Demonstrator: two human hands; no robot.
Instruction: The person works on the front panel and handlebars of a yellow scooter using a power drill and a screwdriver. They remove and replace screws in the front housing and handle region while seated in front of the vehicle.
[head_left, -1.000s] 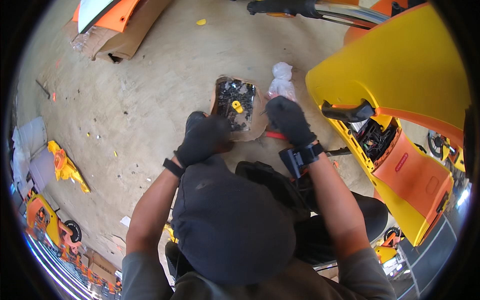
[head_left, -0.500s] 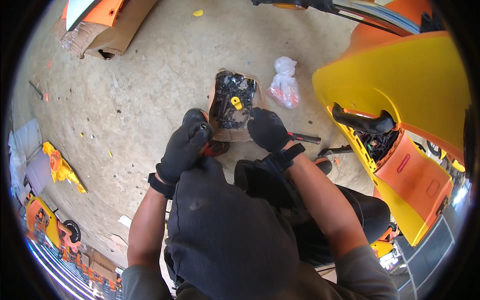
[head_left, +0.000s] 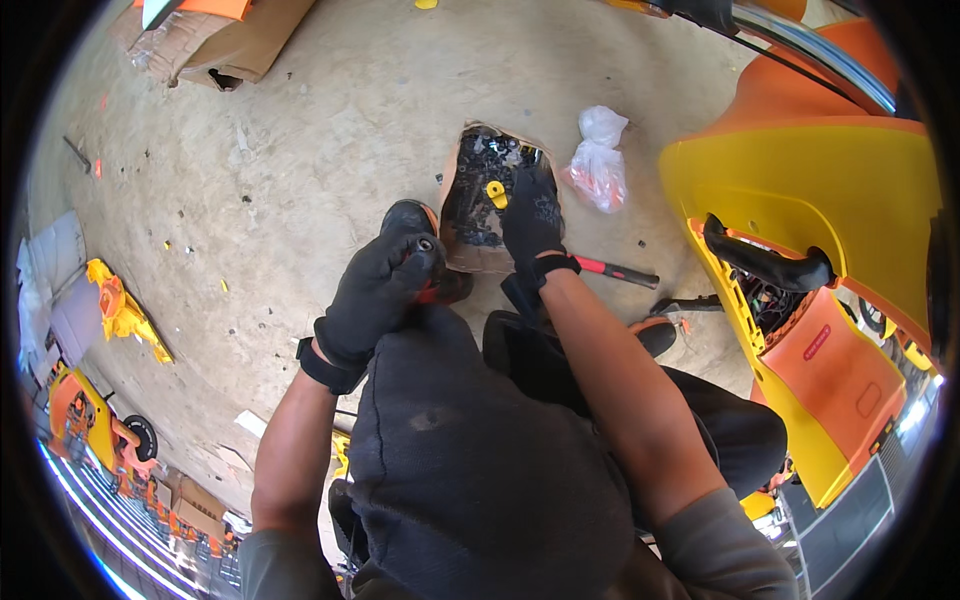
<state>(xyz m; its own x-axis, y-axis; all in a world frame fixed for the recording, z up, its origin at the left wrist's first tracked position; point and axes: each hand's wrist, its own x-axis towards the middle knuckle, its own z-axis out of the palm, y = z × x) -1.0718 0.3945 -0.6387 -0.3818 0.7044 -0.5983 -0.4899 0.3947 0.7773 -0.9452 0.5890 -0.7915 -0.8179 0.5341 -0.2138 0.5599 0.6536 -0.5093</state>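
My left hand [head_left: 385,290], in a black glove, is closed around a red-and-black driver with a round metal socket [head_left: 425,245] showing at its tip. Much of the driver is hidden by the glove. To its right, my gloved right hand [head_left: 532,215] reaches over the right side of an open cardboard box [head_left: 480,260], its fingers down among dark small hardware [head_left: 480,160]. Whether those fingers hold anything cannot be made out. A yellow piece with a round hole [head_left: 497,194] lies on top of the hardware, left of my right hand.
A knotted clear bag [head_left: 598,165] of orange-red parts lies right of the box. A red-and-black handle [head_left: 620,271] rests on the floor. At right stands a large yellow-and-orange vehicle body [head_left: 800,190]. A cardboard carton [head_left: 235,45] is at far left; yellow wrapping [head_left: 120,310] lies left.
My right hand has moved from the box's near right edge forward over its contents. My left hand still grips the driver. The whole view has shifted a little.
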